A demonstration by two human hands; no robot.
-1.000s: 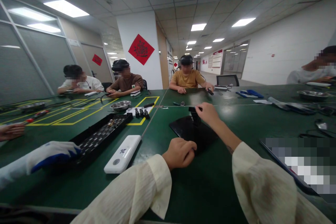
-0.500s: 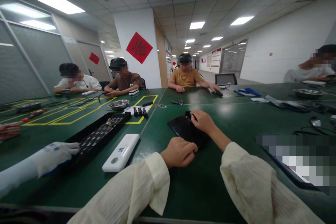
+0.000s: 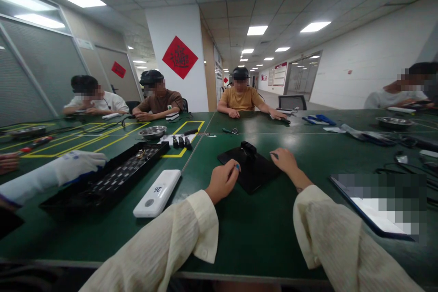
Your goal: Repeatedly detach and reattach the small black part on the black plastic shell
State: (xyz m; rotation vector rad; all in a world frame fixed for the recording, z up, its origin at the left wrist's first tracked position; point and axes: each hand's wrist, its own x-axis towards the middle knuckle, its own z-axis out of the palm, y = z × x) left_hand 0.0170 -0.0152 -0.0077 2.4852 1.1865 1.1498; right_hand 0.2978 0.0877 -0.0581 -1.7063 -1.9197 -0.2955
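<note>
A flat black base with a short raised stub, like a monitor stand base (image 3: 255, 178), lies on the green table in front of me. My left hand (image 3: 223, 181) is at its left front edge, fingers curled together. A small blue spot shows at those fingertips; I cannot make out whether it is a held item or a nail. Beside the base's right corner is my right hand (image 3: 285, 163), off the stub, with its fingers reaching left and nothing visible in them. Whether it touches the corner is unclear.
Left of me lies a white box marked 26 (image 3: 157, 194). Beyond it is a long black tray (image 3: 112, 178), with another person's gloved hand (image 3: 80, 166) over it. Small black parts (image 3: 181, 142) and a metal bowl (image 3: 153, 132) stand farther back. A tablet (image 3: 379, 210) lies right.
My right hand has left the stub and moved right, to the base's corner. My left hand has shifted slightly up and left. More of the base and stub now shows.
</note>
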